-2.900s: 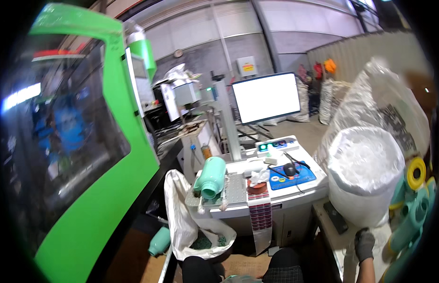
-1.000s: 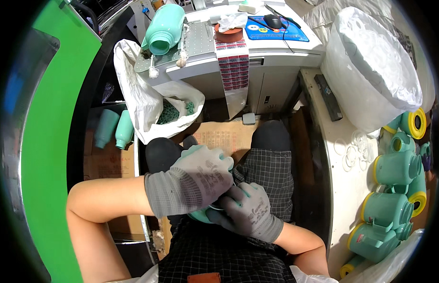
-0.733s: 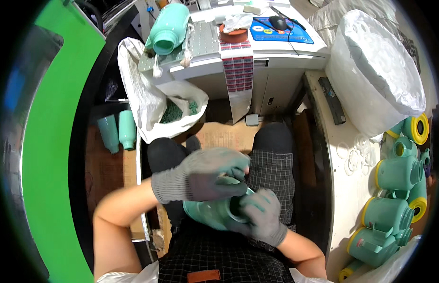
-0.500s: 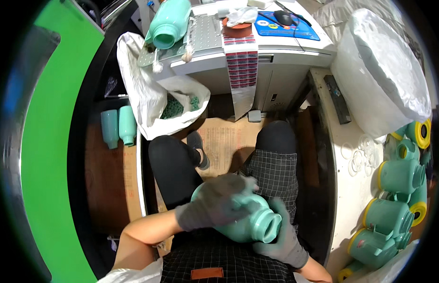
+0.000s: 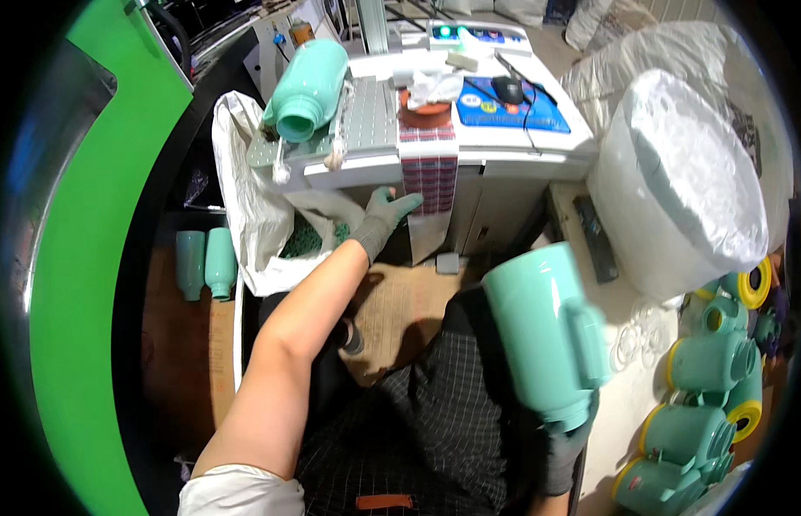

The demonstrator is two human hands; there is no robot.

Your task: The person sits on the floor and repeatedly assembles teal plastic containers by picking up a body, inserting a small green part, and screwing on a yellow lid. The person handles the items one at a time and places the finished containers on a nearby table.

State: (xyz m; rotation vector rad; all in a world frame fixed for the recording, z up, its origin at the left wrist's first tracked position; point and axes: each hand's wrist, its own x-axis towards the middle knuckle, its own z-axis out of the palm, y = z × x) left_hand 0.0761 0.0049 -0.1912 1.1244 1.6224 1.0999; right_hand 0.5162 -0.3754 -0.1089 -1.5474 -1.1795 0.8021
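My left hand (image 5: 385, 225), in a grey glove with green fingertips, reaches forward to the left edge of a hanging strip of red and dark labels (image 5: 429, 182). Its fingers are spread, and I cannot tell whether they touch the strip. The strip hangs over the desk front from below a reddish-brown round holder (image 5: 425, 110). My right hand (image 5: 569, 456), also gloved, grips a mint-green plastic jug shell (image 5: 538, 322) by its neck. The jug is upside down and slightly tilted, wide end up, handle to the right; it partly covers the hand.
Another green jug (image 5: 312, 86) lies on the perforated plate (image 5: 366, 116). A white sack (image 5: 237, 189) with green pieces hangs at the left. Mouse and blue pad (image 5: 512, 105) sit on the desk. A large white bag (image 5: 676, 172) and several yellow-rimmed jugs (image 5: 708, 359) stand right.
My left hand has left the jug and reached forward to the label strip. My right hand has moved the jug from my lap to the right and turned its neck downward. The view has tilted up.
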